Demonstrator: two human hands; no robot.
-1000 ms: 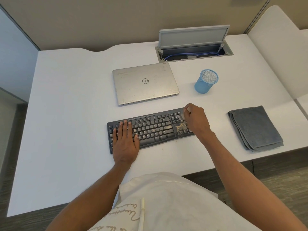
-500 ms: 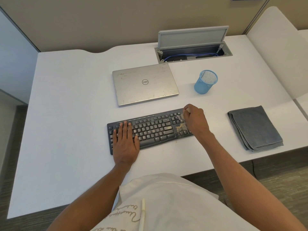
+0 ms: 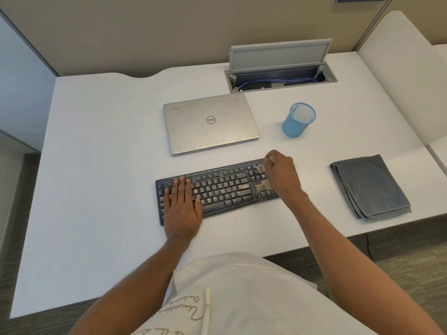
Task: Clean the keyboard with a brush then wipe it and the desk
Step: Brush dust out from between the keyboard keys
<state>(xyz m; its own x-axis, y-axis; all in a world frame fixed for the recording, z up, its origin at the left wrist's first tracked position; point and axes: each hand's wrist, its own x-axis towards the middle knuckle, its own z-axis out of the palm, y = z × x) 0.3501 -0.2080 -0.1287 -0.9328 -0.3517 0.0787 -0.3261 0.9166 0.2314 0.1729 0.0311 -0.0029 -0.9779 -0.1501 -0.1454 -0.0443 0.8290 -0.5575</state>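
I was looking at an office cubicle: white desk (image 3: 96,165), beige partition panel (image 3: 145,32), open cable hatch (image 3: 280,79), closed Dell laptop (image 3: 210,123).

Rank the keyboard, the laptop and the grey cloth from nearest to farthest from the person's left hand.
1. Keyboard: directly under the left hand, touching it.
2. Laptop: just behind the keyboard.
3. Grey cloth: far off to the right.

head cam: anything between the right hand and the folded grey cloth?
Nothing. In the head view only bare desk separates the right hand, gripping the brush, from the grey cloth.
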